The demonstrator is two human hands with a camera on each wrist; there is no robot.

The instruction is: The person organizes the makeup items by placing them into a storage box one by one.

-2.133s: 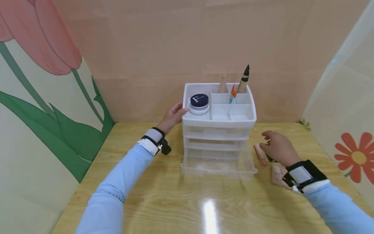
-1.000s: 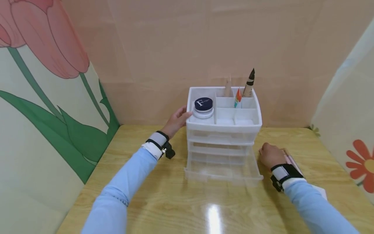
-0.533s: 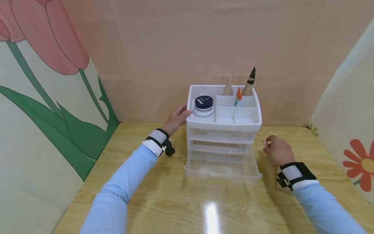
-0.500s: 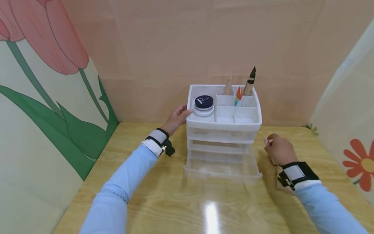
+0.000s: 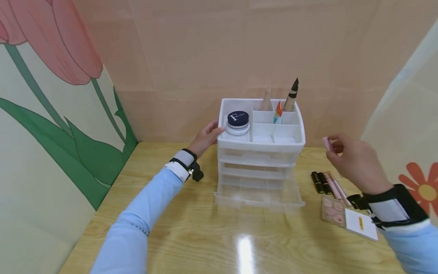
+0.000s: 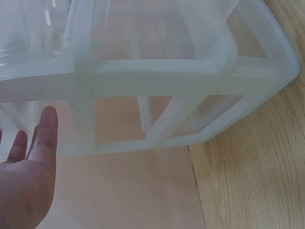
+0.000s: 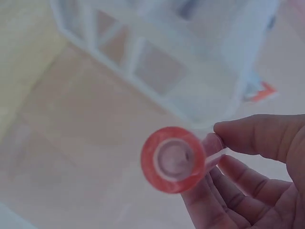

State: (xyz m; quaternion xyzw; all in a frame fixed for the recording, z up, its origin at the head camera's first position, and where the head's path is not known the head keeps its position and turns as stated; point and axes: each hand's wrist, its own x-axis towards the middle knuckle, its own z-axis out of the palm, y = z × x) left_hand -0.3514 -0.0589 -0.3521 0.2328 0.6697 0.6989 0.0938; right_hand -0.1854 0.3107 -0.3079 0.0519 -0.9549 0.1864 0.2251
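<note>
My right hand (image 5: pixel 359 163) pinches a small pink tube (image 5: pixel 326 143) between thumb and fingers, raised off the table to the right of a white drawer organizer (image 5: pixel 261 144). In the right wrist view, the tube's round red end (image 7: pixel 148 160) faces the camera, its centre pale. My left hand (image 5: pixel 203 139) rests against the organizer's left side, fingers fairly straight, as the left wrist view also shows. A clear lower drawer (image 5: pixel 258 196) is pulled out at the front. On top sit a dark-lidded round jar (image 5: pixel 238 120) and several upright tubes, one of them black-tipped (image 5: pixel 291 95).
Right of the organizer lie two black lipstick-like tubes (image 5: pixel 317 182), slim pink sticks (image 5: pixel 333 185), a pink palette (image 5: pixel 332 210) and a white square case (image 5: pixel 361 224). A peach backdrop (image 5: pixel 171 68) stands behind the wooden table (image 5: pixel 181 236).
My right hand has picked the pink tube up from the table and moved it up and to the right, uncovering the cosmetics below. My left hand stays at the organizer's side.
</note>
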